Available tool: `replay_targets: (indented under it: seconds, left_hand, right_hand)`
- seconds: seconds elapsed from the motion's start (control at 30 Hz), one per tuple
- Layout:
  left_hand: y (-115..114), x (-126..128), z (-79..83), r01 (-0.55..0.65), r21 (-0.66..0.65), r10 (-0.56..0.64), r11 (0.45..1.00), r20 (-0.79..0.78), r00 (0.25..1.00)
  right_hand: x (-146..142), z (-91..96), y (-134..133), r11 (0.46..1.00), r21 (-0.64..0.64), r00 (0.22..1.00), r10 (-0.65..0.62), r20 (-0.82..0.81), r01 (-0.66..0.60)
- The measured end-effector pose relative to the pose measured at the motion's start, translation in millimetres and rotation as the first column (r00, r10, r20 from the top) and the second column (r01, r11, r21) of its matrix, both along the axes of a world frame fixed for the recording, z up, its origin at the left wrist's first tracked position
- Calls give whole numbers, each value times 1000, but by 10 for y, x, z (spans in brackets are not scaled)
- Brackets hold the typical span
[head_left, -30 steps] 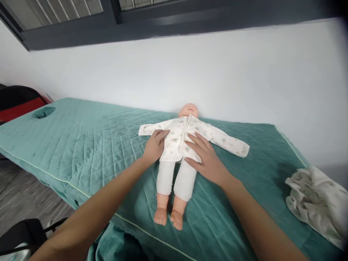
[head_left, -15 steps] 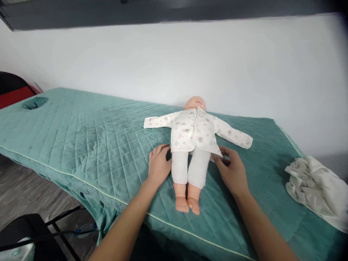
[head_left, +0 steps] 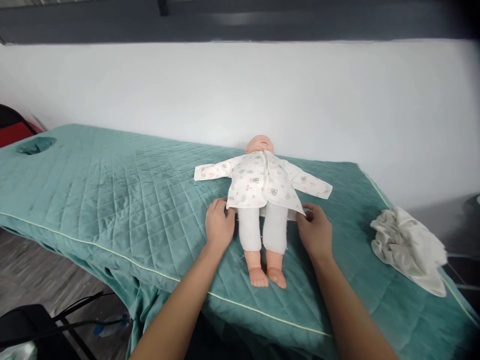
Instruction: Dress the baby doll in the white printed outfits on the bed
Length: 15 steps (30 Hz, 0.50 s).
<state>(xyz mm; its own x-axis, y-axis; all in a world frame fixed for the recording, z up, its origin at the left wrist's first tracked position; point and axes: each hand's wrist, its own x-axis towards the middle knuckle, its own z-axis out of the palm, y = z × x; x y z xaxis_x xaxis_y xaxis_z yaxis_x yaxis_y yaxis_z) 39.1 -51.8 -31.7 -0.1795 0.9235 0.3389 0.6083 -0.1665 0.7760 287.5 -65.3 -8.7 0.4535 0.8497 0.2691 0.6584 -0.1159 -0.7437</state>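
Observation:
A baby doll (head_left: pixel 263 210) lies on its back on a teal quilted table (head_left: pixel 112 190), head toward the wall, bare feet toward me. It wears a white printed shirt (head_left: pixel 262 182) with sleeves spread out and white trousers (head_left: pixel 262 230). My left hand (head_left: pixel 219 227) pinches the shirt's lower left hem beside the doll's hip. At the lower right hem my right hand (head_left: pixel 315 232) is closed on the fabric in the same way.
A crumpled pale cloth (head_left: pixel 408 247) lies on the table's right end. A face hole (head_left: pixel 35 146) is sunk in the far left end. A white wall runs behind the table. Dark chair parts (head_left: pixel 33 325) stand on the floor at lower left.
Both hands slid from the doll's chest down to the shirt hem at its hips and closed on the fabric. The view shifted slightly.

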Motion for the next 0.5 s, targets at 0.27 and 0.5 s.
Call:
replay_targets:
  seconds: [0.27, 0.5]
  left_hand:
    - [-17, 25, -36, -72, -10, 70, 997, -132, 989]
    - [-26, 19, -27, 51, 149, -57, 988, 37, 998]
  right_hand:
    - [57, -100, -37, 996, 29, 987, 83, 135, -87]
    - [76, -196, 3, 938, 202, 948, 242, 206, -283]
